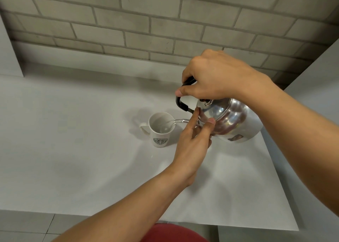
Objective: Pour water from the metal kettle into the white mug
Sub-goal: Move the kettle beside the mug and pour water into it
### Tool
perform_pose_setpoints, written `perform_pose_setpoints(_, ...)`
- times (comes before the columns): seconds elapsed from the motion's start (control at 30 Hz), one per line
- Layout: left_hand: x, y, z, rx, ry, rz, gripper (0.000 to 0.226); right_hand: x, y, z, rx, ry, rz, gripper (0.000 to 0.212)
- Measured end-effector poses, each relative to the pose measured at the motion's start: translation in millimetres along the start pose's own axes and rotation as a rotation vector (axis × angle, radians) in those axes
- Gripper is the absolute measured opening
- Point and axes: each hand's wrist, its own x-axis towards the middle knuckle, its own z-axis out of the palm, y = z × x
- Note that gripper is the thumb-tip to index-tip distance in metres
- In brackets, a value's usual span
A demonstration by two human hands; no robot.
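The shiny metal kettle (236, 120) hangs tilted to the left above the white table (73, 150). My right hand (216, 76) grips its black handle from above. My left hand (192, 141) rests fingertips against the kettle's lid and front, by the spout, which it partly hides. A clear stream of water (176, 121) arcs from the spout into the white mug (160, 131). The mug stands upright on the table, left of the kettle, with a green logo facing me and its handle to the left. Water shows inside it.
A grey brick wall (146, 21) runs along the back of the table. A white panel (315, 87) rises at the right edge and another at the far left. The table's front edge lies near my body, with tiled floor below.
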Motion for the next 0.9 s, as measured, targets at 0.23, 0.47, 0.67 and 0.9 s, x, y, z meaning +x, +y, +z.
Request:
perform_pose_setpoints(0.23,4.1,-2.4,-0.6,-0.049,0.011,-0.033,0.038,1.8,-0.2,0.5,-0.001,-0.014,-0.013,0.041)
perform_pose_setpoints(0.47,2.8,-2.6,-0.1,-0.075,0.011,-0.025,0.056,3.1,-0.4,2.9,-0.019,-0.019,-0.015,0.043)
perform_pose_setpoints(0.67,4.1,-2.3,-1.1,-0.086,-0.004,-0.021,0.066,4.0,-0.7,2.8,-0.021,-0.017,0.000,0.043)
perform_pose_setpoints(0.9,3.8,-4.1,-2.3,-0.099,-0.006,-0.006,0.064,4.2,-3.7,2.8,-0.032,-0.026,-0.005,0.044)
